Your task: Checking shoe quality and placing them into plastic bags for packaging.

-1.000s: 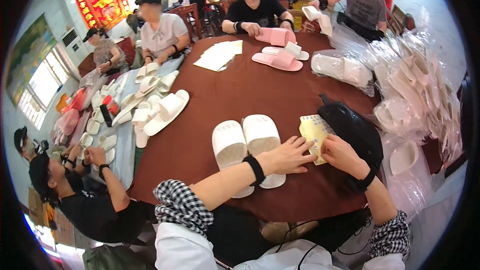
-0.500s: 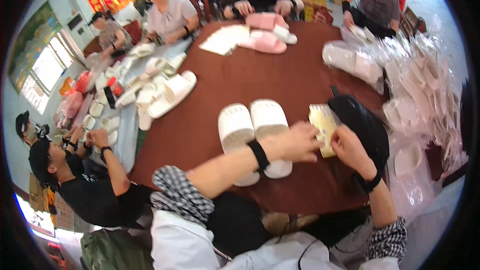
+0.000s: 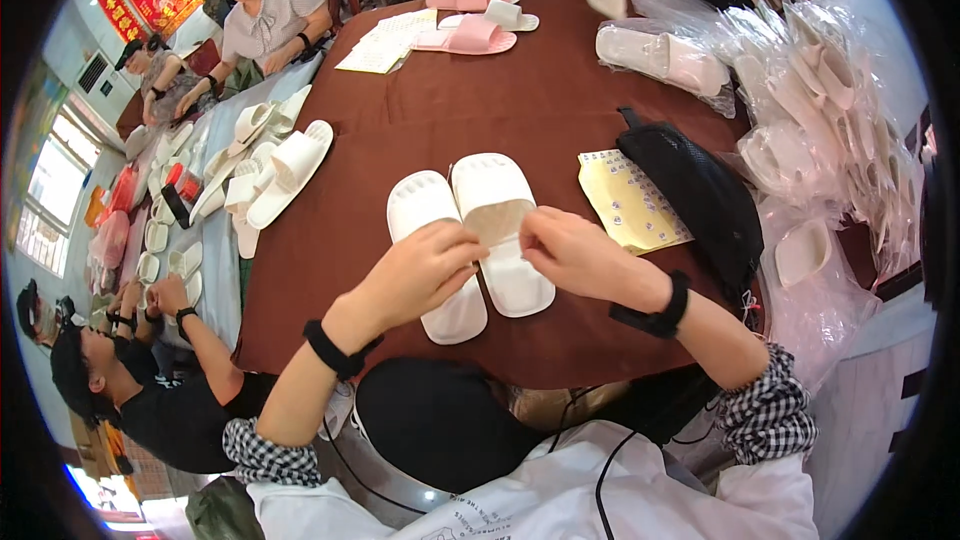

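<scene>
A pair of white slide slippers lies side by side before me, toes pointing away: the left slipper [image 3: 421, 198] and the right slipper [image 3: 496, 176]. Over the left one's middle hovers my left hand [image 3: 425, 268], its fingers bent and pressed together. My right hand [image 3: 582, 252] is closed above the right slipper's edge, thumb and forefinger pinched near its strap. Whatever the fingertips hold, if anything, is too small to make out. A yellow sticker sheet [image 3: 622, 202] with rows of small printed labels lies right of the slippers, partly under a black mesh bag [image 3: 695, 195].
Bagged slippers [image 3: 830, 130] pile up along the right side. Pink slippers [image 3: 478, 35] and white label sheets [image 3: 385, 43] lie at the far side, where other people work. More white slippers [image 3: 290, 175] cover a blue-grey table [image 3: 222, 280] on the left.
Both hands have moved left, from the sticker sheet to above the slippers. The view has shifted too. A person at the far side now lifts a pair of white slippers.
</scene>
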Motion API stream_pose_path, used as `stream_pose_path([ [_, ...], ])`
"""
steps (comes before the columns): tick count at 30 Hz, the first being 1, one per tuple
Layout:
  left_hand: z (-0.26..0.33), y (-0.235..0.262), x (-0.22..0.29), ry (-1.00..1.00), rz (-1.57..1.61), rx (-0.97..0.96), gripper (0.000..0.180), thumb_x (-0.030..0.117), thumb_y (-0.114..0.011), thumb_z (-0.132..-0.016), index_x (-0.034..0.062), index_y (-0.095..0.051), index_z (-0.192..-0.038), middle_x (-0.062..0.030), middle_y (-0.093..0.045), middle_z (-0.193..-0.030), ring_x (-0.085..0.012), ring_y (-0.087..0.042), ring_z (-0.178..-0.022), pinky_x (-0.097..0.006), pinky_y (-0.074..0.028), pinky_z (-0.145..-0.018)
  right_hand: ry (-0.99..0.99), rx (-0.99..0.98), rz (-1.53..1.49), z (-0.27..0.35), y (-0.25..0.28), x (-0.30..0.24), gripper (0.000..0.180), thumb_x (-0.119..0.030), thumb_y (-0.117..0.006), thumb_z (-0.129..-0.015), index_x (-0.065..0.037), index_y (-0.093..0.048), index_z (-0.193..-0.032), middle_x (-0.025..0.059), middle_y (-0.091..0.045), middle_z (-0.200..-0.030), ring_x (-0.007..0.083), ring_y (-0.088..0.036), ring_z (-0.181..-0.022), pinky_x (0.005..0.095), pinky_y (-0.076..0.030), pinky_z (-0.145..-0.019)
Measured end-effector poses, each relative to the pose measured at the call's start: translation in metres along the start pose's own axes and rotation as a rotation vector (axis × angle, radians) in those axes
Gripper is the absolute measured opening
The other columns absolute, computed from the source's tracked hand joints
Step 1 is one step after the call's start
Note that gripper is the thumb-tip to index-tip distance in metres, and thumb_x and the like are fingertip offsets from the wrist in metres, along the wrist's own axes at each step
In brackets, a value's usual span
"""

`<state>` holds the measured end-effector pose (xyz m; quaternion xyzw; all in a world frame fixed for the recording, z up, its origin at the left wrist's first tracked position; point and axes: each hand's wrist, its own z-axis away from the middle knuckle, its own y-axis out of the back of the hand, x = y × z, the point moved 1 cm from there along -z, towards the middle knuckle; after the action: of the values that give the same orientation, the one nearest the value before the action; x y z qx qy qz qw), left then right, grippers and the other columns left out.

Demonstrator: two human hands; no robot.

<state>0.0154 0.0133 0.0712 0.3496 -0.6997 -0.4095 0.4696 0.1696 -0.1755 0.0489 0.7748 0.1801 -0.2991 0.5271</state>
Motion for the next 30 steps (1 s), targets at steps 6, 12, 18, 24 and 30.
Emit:
stream_pose_path([
  [6,0.019,-0.030,-0.003,-0.073,-0.113,0.013,0.043,0.010,-0.065,-0.088,0.0029,-0.059,-0.129,-0.0138,-0.058,-0.129,-0.0303,-0.057,-0.115,-0.042,-0.046,-0.100,-0.044,0.009,0.132,-0.016,-0.027,0.017,0.009,-0.011,-0.054,-0.090,-0.002,-0.054,-0.089,0.0184,-0.062,-0.089,0.0409,-0.064,-0.080,0.0506,-0.051,-0.068],
  [12,0.012,-0.034,-0.009,-0.034,-0.115,-0.013,0.053,0.014,-0.067,-0.086,0.0057,-0.055,-0.137,-0.0113,-0.056,-0.125,-0.0295,-0.056,-0.110,-0.041,-0.045,-0.100,-0.068,-0.001,0.209,-0.025,-0.033,0.016,0.011,-0.012,-0.055,-0.090,-0.002,-0.056,-0.087,0.0194,-0.063,-0.085,0.0415,-0.065,-0.075,0.0514,-0.052,-0.066],
  [18,0.007,-0.052,-0.012,-0.045,-0.224,0.012,0.057,0.022,-0.069,-0.086,0.0096,-0.053,-0.139,-0.0104,-0.052,-0.120,-0.0280,-0.053,-0.112,-0.041,-0.044,-0.100,-0.087,0.042,0.258,-0.018,-0.036,0.018,0.012,-0.014,-0.057,-0.088,-0.002,-0.056,-0.087,0.0194,-0.063,-0.086,0.0416,-0.065,-0.075,0.0526,-0.052,-0.067],
  [24,0.007,-0.055,-0.010,-0.049,-0.229,0.033,0.053,0.024,-0.066,-0.089,0.0097,-0.053,-0.138,-0.0097,-0.051,-0.122,-0.0274,-0.053,-0.111,-0.042,-0.045,-0.098,-0.079,0.088,0.218,-0.011,-0.035,0.016,0.011,-0.014,-0.060,-0.087,-0.004,-0.056,-0.088,0.0172,-0.062,-0.088,0.0390,-0.065,-0.075,0.0498,-0.053,-0.065],
  [30,0.008,-0.054,-0.011,-0.051,-0.235,0.029,0.049,0.023,-0.065,-0.090,0.0090,-0.055,-0.136,-0.0086,-0.051,-0.123,-0.0267,-0.053,-0.111,-0.041,-0.046,-0.096,-0.104,0.130,0.212,-0.012,-0.041,0.017,0.011,-0.012,-0.061,-0.086,-0.004,-0.055,-0.089,0.0169,-0.062,-0.088,0.0384,-0.066,-0.073,0.0491,-0.053,-0.064],
])
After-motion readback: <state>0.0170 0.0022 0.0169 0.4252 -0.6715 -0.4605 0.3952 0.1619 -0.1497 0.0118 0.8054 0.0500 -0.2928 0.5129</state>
